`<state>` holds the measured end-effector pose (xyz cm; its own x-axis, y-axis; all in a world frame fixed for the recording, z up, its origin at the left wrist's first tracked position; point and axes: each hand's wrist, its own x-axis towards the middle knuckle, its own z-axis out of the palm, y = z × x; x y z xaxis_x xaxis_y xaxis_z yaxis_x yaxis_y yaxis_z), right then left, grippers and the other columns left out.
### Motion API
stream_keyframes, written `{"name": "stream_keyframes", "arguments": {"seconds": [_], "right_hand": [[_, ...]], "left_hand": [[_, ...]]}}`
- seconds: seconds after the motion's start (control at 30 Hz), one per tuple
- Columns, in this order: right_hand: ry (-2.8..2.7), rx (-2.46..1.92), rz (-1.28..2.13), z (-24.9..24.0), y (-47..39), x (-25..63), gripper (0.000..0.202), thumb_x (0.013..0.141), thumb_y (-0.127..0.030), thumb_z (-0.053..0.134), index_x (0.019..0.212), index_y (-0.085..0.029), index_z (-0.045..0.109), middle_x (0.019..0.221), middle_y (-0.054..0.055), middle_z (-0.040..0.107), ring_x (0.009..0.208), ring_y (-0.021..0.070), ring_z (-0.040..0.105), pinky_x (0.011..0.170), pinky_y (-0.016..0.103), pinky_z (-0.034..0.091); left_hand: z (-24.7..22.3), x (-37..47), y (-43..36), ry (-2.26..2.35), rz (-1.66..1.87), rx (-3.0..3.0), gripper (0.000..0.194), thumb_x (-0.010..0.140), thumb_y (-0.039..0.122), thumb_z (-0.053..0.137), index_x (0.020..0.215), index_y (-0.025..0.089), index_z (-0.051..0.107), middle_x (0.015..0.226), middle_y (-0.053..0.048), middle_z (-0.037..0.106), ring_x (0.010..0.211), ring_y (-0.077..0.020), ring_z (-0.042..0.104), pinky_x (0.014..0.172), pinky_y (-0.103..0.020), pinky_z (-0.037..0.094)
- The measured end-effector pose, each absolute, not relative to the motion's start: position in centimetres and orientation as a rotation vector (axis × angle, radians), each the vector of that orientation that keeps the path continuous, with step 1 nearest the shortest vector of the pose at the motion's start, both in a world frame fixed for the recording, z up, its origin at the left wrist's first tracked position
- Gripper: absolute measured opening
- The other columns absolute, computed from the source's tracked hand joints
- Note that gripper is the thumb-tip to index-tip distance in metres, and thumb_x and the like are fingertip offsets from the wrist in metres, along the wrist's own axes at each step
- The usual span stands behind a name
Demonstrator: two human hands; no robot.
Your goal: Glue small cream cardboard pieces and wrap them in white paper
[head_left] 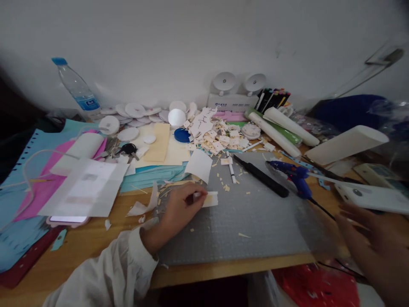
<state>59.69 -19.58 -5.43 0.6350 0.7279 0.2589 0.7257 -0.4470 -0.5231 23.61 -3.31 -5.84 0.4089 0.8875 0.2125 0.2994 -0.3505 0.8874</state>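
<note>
My left hand (pixel 185 207) rests over the grey cutting mat (pixel 255 221), thumb and forefinger pinched on a small white paper piece (pixel 213 199) with a yellowish patch on it. Just beyond these fingers lies a larger white sheet of paper (pixel 200 165). Off the mat's right side, my right hand (pixel 373 243) is smeared by motion; its thumb and fingers look apart, and I see nothing held between them. Closest to it are a white boxy device (pixel 370 196) and the cord of a blue glue gun (pixel 292 172). A black cutter (pixel 262 175) and a white pen (pixel 231 168) lie on the mat.
Behind the mat is a heap of small cream pieces (pixel 220 138). White rolls (pixel 275 134) lie at the right. Left are white discs (pixel 135 110), keys (pixel 128 149), a phone (pixel 68 218) under paper and a water bottle (pixel 76 87). A red bag (pixel 316 285) sits below the table edge.
</note>
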Motion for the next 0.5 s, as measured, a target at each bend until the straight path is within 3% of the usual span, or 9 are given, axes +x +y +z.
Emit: {"name": "stream_keyframes", "arguments": {"seconds": [0.07, 0.17, 0.33, 0.5], "right_hand": [[-1.102, -2.220, 0.054, -5.3, -16.3, 59.3, 0.031, 0.070, -0.041, 0.063, 0.096, -0.026, 0.057, 0.104, 0.019, 0.065, 0.088, 0.0325, 0.066, 0.065, 0.041, 0.053], [-1.211, -2.219, 0.090, -5.6, -12.3, 59.3, 0.030, 0.073, -0.043, 0.061, 0.092, -0.020, 0.055, 0.095, 0.019, 0.066, 0.079, 0.0301, 0.066, 0.064, 0.040, 0.052], [-1.342, -2.243, -0.022, -5.4, -9.8, 59.8, 0.020, 0.073, -0.043, 0.061, 0.074, -0.024, 0.054, 0.075, 0.012, 0.064, 0.072, 0.0291, 0.062, 0.065, 0.040, 0.044], [-1.219, -2.238, -0.299, -3.9, -10.0, 60.6, 0.020, 0.080, -0.040, 0.048, 0.082, -0.022, 0.056, 0.068, 0.010, 0.064, 0.061, 0.0244, 0.061, 0.056, 0.035, 0.043]], "left_hand": [[-5.8, 23.6, -3.3, 1.031, 0.897, 1.969, 0.010, 0.081, 0.018, 0.058, 0.084, 0.019, 0.068, 0.076, -0.001, 0.065, 0.061, -0.0115, 0.054, 0.059, -0.023, 0.042], [-5.9, 23.5, -3.3, 0.975, 0.843, 2.081, 0.016, 0.083, 0.018, 0.057, 0.093, 0.020, 0.068, 0.088, -0.003, 0.067, 0.071, -0.0138, 0.060, 0.067, -0.026, 0.047], [-6.5, 23.3, -3.1, 0.874, 0.771, 2.272, 0.025, 0.082, 0.017, 0.057, 0.105, 0.023, 0.066, 0.107, -0.007, 0.066, 0.099, -0.0212, 0.061, 0.088, -0.037, 0.049], [-6.6, 23.3, -2.8, 0.869, 0.724, 2.422, 0.025, 0.081, 0.016, 0.058, 0.104, 0.021, 0.066, 0.104, -0.008, 0.067, 0.100, -0.0241, 0.058, 0.090, -0.042, 0.047]]}}
